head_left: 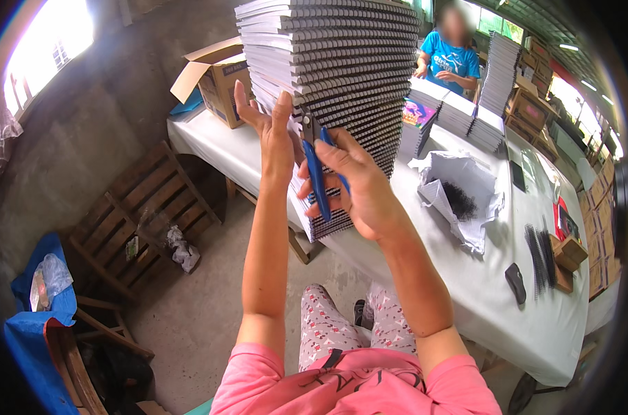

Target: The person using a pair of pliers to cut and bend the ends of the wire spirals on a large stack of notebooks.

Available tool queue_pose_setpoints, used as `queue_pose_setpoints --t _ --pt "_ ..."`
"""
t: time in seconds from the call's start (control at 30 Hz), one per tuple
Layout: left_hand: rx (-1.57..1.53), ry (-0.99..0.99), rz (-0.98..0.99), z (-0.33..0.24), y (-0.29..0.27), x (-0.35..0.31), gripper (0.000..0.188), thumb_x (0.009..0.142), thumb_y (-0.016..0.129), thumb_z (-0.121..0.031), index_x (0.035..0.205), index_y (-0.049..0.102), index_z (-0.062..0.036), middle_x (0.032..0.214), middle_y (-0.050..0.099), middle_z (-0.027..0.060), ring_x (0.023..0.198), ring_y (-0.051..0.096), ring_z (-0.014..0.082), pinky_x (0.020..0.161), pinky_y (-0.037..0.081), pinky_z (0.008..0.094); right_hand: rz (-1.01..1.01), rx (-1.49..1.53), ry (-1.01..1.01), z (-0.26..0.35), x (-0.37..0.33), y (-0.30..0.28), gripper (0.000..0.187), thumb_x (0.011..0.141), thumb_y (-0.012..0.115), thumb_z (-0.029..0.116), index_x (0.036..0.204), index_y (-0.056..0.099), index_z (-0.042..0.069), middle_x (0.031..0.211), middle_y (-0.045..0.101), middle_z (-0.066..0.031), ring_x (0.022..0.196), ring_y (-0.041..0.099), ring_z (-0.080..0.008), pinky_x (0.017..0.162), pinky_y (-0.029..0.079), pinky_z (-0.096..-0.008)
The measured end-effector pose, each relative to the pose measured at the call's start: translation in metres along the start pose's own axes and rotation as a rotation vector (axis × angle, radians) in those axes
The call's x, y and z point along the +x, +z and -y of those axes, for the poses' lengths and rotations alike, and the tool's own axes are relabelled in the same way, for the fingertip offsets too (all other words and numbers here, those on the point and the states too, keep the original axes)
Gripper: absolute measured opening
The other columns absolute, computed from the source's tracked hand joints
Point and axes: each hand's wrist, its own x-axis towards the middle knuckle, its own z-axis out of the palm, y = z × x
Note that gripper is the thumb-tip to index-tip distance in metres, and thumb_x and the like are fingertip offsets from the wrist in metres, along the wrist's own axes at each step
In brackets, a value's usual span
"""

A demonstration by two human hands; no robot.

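Note:
A tall stack of spiral-bound notebooks [355, 66] with black coil bindings stands in front of me at the table's edge. My right hand [366, 183] is wrapped round the blue handles of cutting pliers [315, 176]. The pliers' metal jaws point up against the coil ends at the stack's near corner. My left hand [269, 131] is raised beside the page side of the stack, thumb and fingers stretched and apart. It is close to the notebooks' corner, just left of the jaws; whether it touches them I cannot tell.
The white-covered table [487, 304] bears a paper-lined container [435, 197] of black coil scraps, loose black coils [539, 256], and more notebook stacks [497, 83]. An open cardboard box [224, 86] sits behind the tall stack. Across the table stands a person in a blue shirt [449, 59]. A wooden pallet [144, 214] leans left.

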Motion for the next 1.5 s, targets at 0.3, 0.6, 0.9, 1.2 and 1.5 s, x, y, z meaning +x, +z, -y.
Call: queue_pose_setpoints --t 0.3,0.6,0.9,1.2,1.5 --pt "0.045 0.011 -0.015 -0.012 0.006 0.009 0.096 0.082 0.061 -0.047 0.144 -0.002 -0.0109 0.146 -0.007 0.0212 0.138 -0.005 0.0379 0.111 0.006 0.0468 -0.510 -1.144 -0.826 -0.017 0.015 -0.007 0.039 0.086 0.056 0.026 0.119 0.047 0.008 0.097 0.052 -0.0134 0.087 0.055 -0.0320 0.073 0.042 -0.0437" --pt "-0.011 -0.029 -0.008 -0.015 0.009 0.008 0.098 0.081 0.064 -0.043 0.144 -0.003 -0.0110 0.145 0.000 0.0266 0.138 -0.006 0.0369 0.110 0.004 0.0468 -0.565 -1.260 -0.857 -0.014 0.019 -0.012 0.040 0.085 0.058 0.027 0.119 0.047 0.009 0.100 0.052 -0.0123 0.089 0.054 -0.0315 0.072 0.042 -0.0442" --pt "-0.060 -0.019 -0.005 -0.018 0.011 0.006 0.097 0.082 0.063 -0.042 0.143 -0.004 -0.0077 0.145 0.000 0.0248 0.138 0.000 0.0343 0.111 0.010 0.0421 -0.576 -1.293 -0.943 -0.015 0.023 -0.015 0.040 0.084 0.058 0.026 0.118 0.047 0.009 0.100 0.052 -0.0127 0.088 0.054 -0.0318 0.072 0.041 -0.0443" --pt "-0.086 -0.026 0.027 -0.017 0.012 0.003 0.093 0.084 0.060 -0.042 0.143 -0.001 -0.0050 0.145 -0.001 0.0202 0.137 0.006 0.0298 0.110 0.014 0.0367 -0.336 -0.850 -0.680 -0.019 0.025 -0.015 0.029 0.088 0.055 0.024 0.108 0.049 0.005 0.083 0.056 -0.0126 0.072 0.059 -0.0257 0.057 0.047 -0.0349" --pt "-0.073 -0.067 0.032 -0.013 0.006 0.006 0.090 0.084 0.060 -0.044 0.144 0.001 -0.0121 0.144 -0.002 0.0199 0.137 -0.001 0.0364 0.111 0.009 0.0452 -0.504 -1.161 -0.877 -0.003 0.010 -0.008 0.033 0.084 0.058 0.022 0.112 0.051 0.007 0.092 0.057 -0.0110 0.082 0.058 -0.0308 0.072 0.044 -0.0426"
